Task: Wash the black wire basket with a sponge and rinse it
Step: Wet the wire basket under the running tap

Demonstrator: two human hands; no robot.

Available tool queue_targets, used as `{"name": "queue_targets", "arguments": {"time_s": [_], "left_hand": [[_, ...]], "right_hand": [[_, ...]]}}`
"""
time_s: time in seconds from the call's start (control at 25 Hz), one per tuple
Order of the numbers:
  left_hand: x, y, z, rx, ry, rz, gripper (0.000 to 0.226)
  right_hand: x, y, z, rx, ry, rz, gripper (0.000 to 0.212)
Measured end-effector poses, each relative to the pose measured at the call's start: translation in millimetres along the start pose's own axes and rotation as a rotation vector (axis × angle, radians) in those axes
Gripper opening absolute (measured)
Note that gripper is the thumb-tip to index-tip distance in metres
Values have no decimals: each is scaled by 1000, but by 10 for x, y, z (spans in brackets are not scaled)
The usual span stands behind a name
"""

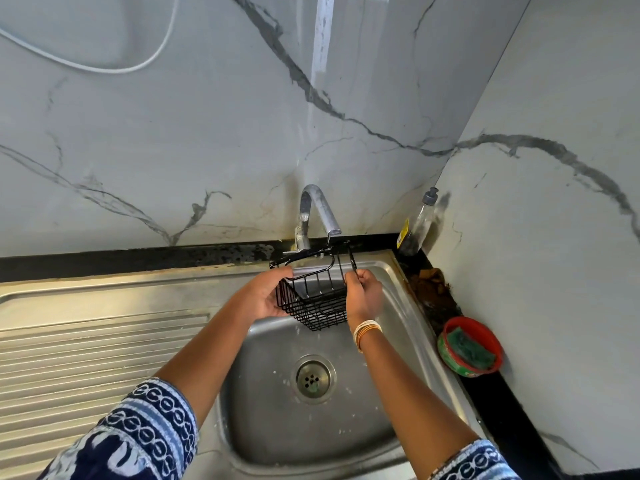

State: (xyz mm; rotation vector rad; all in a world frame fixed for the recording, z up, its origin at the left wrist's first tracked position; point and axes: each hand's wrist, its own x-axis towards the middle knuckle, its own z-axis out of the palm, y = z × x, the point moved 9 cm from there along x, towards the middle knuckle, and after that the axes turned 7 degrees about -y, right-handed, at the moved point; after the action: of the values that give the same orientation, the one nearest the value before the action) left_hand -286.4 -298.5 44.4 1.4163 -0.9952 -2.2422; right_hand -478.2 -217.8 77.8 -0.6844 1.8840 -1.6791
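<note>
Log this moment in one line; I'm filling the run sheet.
left hand: holds basket | right hand: holds basket | sponge: in tub | over sink

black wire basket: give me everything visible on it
The black wire basket is a small rectangular rack of thin, dark-coated wire with an open grid bottom and sides, plus taller hook-like wires rising at the back. It is held tilted over the sink, just below the tap. The left hand grips its left side, the right hand its right.
</note>
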Motion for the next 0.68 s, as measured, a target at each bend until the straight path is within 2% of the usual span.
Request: {"name": "queue_targets", "arguments": {"time_s": [0.12, 0.2, 0.32, 0.48, 0.68], "left_hand": [[-24, -20, -28, 15, 27, -20, 23], [-32, -9, -37, 113, 82, -51, 27], [-152, 62, 59, 319, 141, -113, 26], [-243, 194, 176, 555, 184, -141, 68], [-245, 259, 387, 334, 63, -101, 84]], "right_hand": [[24, 42, 34, -48, 6, 1, 13], [33, 79, 66, -94, 1, 4, 12], [12, 85, 115, -179, -30, 10, 23], [-42, 21, 180, -354, -57, -47, 29], [-147, -75, 240, -510, -18, -180, 37]]}}
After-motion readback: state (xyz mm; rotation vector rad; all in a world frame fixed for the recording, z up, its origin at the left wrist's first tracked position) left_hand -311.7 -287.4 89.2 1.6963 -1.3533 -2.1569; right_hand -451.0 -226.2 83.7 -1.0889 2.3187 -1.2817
